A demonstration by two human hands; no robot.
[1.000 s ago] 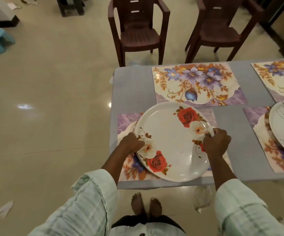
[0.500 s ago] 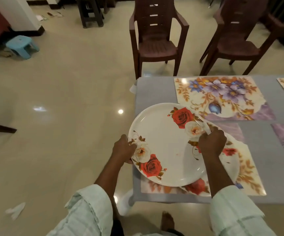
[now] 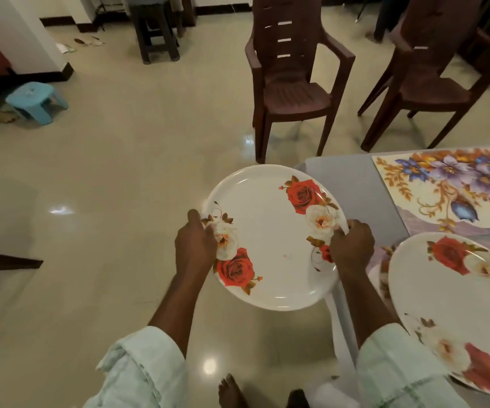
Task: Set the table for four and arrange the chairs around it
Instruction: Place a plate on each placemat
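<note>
The left hand [image 3: 196,245] grips the left rim of a rose-print plate [image 3: 270,237], fingers curled under, thumb on top. The plate hangs over the floor, just off the table's [image 3: 352,189] corner. The right hand [image 3: 352,245] pinches the opposite rim. The bare floral placemat [image 3: 449,187] lies ahead and right, nearer the right hand; 1 plate [image 3: 455,304] already rests on the near mat.

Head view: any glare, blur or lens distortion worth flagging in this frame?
Head view: dim, warm light; ceiling-lamp glare spots on the glossy floor; wide-angle bending splays the chairs; motion blur softens the near plate and sleeves; the held plate and both hands stay fairly sharp.
</note>
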